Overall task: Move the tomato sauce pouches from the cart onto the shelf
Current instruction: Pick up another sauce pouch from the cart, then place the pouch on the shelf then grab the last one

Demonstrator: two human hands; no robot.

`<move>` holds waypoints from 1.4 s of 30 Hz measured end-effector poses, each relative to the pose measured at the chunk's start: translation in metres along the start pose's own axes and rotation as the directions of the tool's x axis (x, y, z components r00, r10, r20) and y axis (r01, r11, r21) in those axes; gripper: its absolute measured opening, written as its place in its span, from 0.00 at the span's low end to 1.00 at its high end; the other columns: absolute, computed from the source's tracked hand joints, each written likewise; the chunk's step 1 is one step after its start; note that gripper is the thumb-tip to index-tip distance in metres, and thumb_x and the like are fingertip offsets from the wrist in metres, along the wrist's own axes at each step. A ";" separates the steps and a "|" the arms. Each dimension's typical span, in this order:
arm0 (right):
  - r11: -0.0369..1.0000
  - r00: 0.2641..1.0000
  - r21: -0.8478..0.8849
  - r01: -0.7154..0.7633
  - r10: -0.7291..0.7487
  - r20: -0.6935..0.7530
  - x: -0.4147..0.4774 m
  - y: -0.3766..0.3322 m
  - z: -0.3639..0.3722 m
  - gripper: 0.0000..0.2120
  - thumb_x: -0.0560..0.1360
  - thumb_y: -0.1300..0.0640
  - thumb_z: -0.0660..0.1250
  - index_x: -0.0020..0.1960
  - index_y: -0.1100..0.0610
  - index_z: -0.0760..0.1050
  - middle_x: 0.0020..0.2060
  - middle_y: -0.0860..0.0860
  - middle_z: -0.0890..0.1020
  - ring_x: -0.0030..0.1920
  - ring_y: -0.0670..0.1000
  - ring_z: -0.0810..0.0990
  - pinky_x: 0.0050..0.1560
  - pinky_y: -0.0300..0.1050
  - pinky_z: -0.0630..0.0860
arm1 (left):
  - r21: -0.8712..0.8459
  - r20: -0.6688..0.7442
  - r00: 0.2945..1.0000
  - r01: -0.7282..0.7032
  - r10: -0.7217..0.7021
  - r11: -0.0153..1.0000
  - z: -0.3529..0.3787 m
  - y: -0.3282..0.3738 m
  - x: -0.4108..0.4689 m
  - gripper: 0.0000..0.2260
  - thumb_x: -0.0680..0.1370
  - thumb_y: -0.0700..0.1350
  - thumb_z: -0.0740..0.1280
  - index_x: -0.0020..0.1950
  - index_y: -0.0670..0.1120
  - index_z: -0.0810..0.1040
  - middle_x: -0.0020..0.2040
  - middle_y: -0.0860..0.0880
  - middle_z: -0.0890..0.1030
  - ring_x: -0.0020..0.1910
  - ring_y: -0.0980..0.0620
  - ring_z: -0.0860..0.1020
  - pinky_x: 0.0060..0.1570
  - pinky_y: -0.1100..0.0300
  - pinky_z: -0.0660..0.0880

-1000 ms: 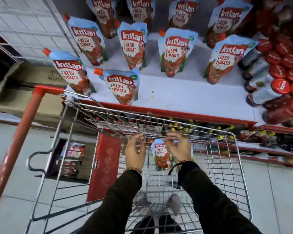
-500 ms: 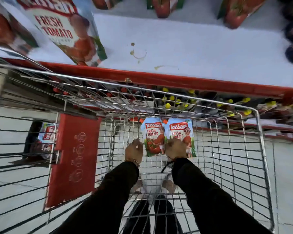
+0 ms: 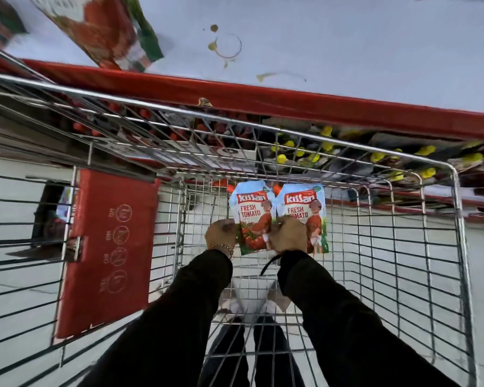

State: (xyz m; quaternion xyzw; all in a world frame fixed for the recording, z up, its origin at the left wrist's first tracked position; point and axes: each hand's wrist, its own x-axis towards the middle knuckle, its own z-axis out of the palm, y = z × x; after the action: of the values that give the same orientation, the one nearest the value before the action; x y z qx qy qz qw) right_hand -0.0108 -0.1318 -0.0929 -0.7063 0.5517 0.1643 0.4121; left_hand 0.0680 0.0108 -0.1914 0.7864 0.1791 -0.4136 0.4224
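Two blue "Fresh Tomato" sauce pouches lie side by side, labels up, on the wire floor of the cart [image 3: 151,107]. My left hand [image 3: 221,233] is closed on the lower left edge of the left pouch [image 3: 252,216]. The fingers of my right hand [image 3: 288,237] are closed over the lower left corner of the right pouch [image 3: 305,208]. Both arms reach deep into the basket. The white shelf [image 3: 347,51] lies just beyond the cart's front rim, with one pouch [image 3: 104,29] standing at its top left, blurred.
The shelf's red front edge [image 3: 291,103] runs right behind the cart rim. A red seat flap [image 3: 109,247] hangs on the cart's left wall. Yellow-capped bottles [image 3: 375,156] fill a lower shelf. Yellowish stains [image 3: 227,48] mark the white shelf surface.
My head has dropped closer to the cart, so most shelf pouches left the view. A second pouch came into sight beside the first, and both hands went lower into the basket.
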 end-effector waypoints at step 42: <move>0.560 0.696 0.419 0.715 -0.506 -0.510 -0.161 -0.168 -0.239 0.03 0.72 0.58 0.73 0.43 0.56 0.80 0.39 0.51 0.85 0.38 0.41 0.84 0.42 0.39 0.82 | 0.015 -0.286 0.486 -0.860 0.826 0.511 -0.097 0.308 -0.283 0.05 0.78 0.41 0.67 0.52 0.42 0.78 0.45 0.49 0.81 0.42 0.58 0.80 0.39 0.75 0.73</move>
State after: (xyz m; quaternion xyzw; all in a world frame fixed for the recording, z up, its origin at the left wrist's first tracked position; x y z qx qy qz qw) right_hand 0.0358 -0.2020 0.2295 -0.7063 0.3501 -0.2927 0.5411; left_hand 0.1427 -0.0691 0.2238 0.7898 -0.1500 -0.0348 0.5937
